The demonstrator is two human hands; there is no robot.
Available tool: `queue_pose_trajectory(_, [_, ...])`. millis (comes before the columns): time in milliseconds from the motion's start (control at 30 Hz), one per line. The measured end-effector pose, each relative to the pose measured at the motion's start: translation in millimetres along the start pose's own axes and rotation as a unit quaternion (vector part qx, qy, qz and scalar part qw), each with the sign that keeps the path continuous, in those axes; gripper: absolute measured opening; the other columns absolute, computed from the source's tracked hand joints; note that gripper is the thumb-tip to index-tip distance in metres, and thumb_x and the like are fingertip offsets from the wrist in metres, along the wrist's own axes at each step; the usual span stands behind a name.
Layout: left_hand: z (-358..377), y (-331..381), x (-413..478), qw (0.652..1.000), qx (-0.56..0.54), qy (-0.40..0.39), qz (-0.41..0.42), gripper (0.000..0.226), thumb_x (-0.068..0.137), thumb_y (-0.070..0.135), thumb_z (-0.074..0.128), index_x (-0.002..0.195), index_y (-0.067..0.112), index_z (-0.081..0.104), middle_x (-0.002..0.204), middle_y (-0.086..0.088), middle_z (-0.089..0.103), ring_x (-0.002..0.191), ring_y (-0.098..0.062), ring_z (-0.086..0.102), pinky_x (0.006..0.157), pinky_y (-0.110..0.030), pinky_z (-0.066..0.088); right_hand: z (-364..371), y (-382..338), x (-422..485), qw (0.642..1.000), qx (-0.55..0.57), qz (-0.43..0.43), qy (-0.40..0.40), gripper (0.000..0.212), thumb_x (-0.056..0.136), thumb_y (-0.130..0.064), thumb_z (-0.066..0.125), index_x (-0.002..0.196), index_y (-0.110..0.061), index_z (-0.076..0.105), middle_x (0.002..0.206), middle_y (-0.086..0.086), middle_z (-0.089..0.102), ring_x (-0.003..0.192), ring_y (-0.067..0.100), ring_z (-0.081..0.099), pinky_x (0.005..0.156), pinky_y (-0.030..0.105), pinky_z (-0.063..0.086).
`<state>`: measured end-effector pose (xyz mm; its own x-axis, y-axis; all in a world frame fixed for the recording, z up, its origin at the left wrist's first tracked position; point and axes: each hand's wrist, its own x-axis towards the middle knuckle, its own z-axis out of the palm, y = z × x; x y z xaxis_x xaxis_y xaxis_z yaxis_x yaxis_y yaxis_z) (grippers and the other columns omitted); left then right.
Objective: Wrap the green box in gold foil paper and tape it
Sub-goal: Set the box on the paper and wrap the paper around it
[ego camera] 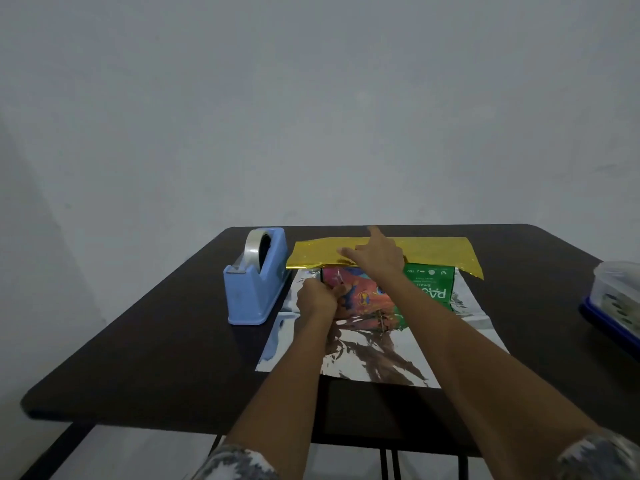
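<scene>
Gold foil [436, 252] flap folded over box [429, 289] by counter [138, 341] far edge; right grip [375, 252] spread flat on flap; left grip [317, 299] curled at box's left end, hold unclear.

Green box [431, 289]: lies flat on the sheet, toward its far half. Right end green with white print that reads upside down from here; left part is a bright multicoloured picture.

Gold foil paper [438, 252]: spread out with its wrinkled, silvery underside up. The far edge is folded over toward the near side, its gold face a band along the box's far edge.

Tape roll [254, 249]: clear, upright in a blue dispenser [254, 292], just left of the sheet.
</scene>
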<state>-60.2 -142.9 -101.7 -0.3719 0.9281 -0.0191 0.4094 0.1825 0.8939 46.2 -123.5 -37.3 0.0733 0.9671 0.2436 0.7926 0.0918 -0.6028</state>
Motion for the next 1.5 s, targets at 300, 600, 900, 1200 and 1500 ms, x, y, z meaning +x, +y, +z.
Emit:
queue_pose_trajectory(300, [1.2, 1.4, -2.1, 1.000, 0.006, 0.017, 0.005, 0.049, 0.083, 0.047, 0.065, 0.091, -0.001, 0.069, 0.092, -0.017, 0.071, 0.087, -0.033, 0.066, 0.076, -0.034, 0.048, -1.8, 4.3, 0.2, 1.000, -0.016, -0.026, -0.005, 0.074, 0.082, -0.052, 0.064, 0.137, -0.010, 0.037, 0.122, 0.005, 0.063, 0.124, 0.028, 0.050, 0.095, 0.037, 0.039])
queue_pose_trajectory(600, [-74.8, 50.1, -34.6, 0.988, -0.090, -0.125, 0.031, 0.021, 0.087, 0.021, 0.067, 0.090, 0.000, 0.066, 0.070, -0.009, 0.064, 0.057, -0.017, 0.061, 0.052, -0.023, 0.055, -16.6, 10.8, -8.4, 0.988, 0.049, -0.136, 0.057, 0.058, 0.094, -0.043, 0.050, 0.145, -0.022, 0.031, 0.124, 0.001, 0.063, 0.117, 0.023, 0.056, 0.112, 0.040, 0.016])
queue_pose_trajectory(900, [-185.1, 25.7, -7.8, 0.999, 0.043, 0.002, -0.027, 0.033, 0.082, 0.030, 0.071, 0.075, 0.002, 0.056, 0.091, -0.017, 0.059, 0.083, -0.027, 0.057, 0.067, -0.036, 0.047, 57.9, -65.3, -70.2, 0.942, 0.254, -0.183, -0.119, 0.044, 0.089, -0.030, 0.063, 0.129, -0.012, 0.056, 0.129, 0.004, 0.059, 0.110, 0.021, 0.059, 0.092, 0.036, 0.048])
queue_pose_trajectory(1200, [-189.4, 31.6, -1.8, 0.989, -0.036, -0.063, -0.127, 0.020, 0.083, 0.020, 0.072, 0.080, 0.007, 0.057, 0.084, -0.008, 0.058, 0.078, -0.021, 0.057, 0.077, -0.040, 0.049, 94.0, -86.3, -70.6, 0.942, 0.268, -0.171, -0.111, 0.029, 0.087, -0.037, 0.063, 0.106, -0.016, 0.067, 0.101, 0.006, 0.068, 0.095, 0.022, 0.061, 0.079, 0.041, 0.052])
queue_pose_trajectory(1500, [-194.4, 39.9, 1.4, 0.986, -0.073, -0.070, -0.133, 0.013, 0.083, 0.016, 0.070, 0.083, 0.007, 0.061, 0.084, -0.005, 0.062, 0.074, -0.019, 0.061, 0.068, -0.048, 0.056, 98.1, -88.5, -72.2, 0.954, 0.240, -0.164, -0.079, 0.025, 0.089, -0.038, 0.060, 0.097, -0.015, 0.065, 0.082, 0.003, 0.058, 0.078, 0.020, 0.054, 0.055, 0.026, 0.035])
